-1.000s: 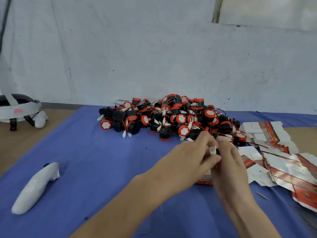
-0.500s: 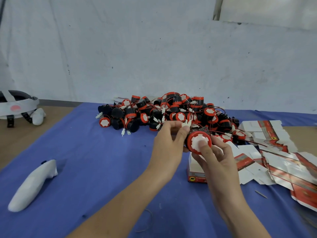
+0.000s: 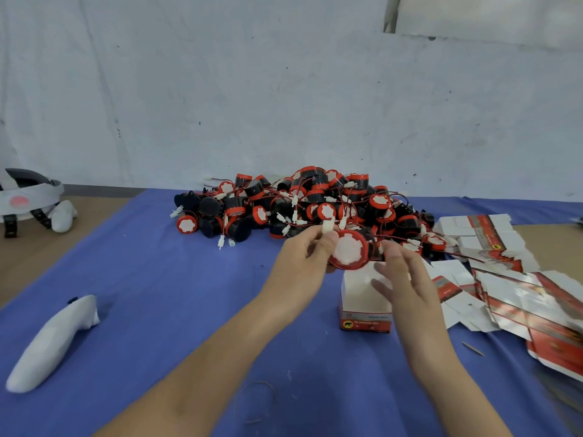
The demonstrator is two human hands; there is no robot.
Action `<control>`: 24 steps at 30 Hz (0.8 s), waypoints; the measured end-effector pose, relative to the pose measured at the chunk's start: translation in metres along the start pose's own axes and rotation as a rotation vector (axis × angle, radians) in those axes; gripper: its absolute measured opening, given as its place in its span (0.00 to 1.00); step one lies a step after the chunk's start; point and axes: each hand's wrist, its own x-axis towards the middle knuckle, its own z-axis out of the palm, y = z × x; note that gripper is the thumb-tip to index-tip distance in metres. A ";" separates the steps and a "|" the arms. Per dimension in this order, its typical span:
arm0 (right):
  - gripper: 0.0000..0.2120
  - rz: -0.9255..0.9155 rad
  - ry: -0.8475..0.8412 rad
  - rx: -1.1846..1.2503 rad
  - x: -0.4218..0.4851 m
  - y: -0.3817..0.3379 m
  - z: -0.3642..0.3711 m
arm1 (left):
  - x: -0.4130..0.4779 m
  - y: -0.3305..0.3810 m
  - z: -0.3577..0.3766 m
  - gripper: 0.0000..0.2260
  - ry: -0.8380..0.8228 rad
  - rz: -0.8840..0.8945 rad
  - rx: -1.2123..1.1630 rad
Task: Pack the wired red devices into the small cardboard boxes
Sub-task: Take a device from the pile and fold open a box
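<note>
The likeliest trouble is the lead: the red device (image 3: 348, 251) hangs close above the front edge of the pile (image 3: 315, 200) of like devices, where loose wires and plugs lie crossed. If its own wire is caught among them, lowering it could drag a neighbour along or pull it out of the fingers. The small cardboard box (image 3: 362, 298) stands open-topped on the blue-covered counter (image 3: 189, 294) with nothing steadying it. Being light card, it would probably tip or skid if the device came down off-centre or on a flap. A wire left trailing over the rim could also stop the box closing. The left hand (image 3: 299, 260) has the only sure grip: its thumb and fingers are closed on the device's left rim, with the white connector (image 3: 327, 227) pinched upright just above them. The device sits to the right of that grip, white face towards the camera, just above and behind the box's mouth, not yet in it. The right hand (image 3: 402, 282) is blurred, its fingers loose and spread in front of the box; it appears to hold nothing, and I cannot tell whether it touches the device.
</note>
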 end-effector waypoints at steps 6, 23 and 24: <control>0.21 0.143 0.086 -0.246 0.022 0.014 -0.037 | 0.006 -0.008 -0.016 0.08 -0.044 -0.138 0.155; 0.23 0.271 -0.619 -0.452 0.014 0.046 -0.001 | 0.005 -0.034 -0.015 0.14 -0.133 -0.143 0.750; 0.23 0.272 -0.620 -0.450 0.014 0.045 0.000 | 0.005 -0.037 -0.015 0.14 -0.132 -0.136 0.799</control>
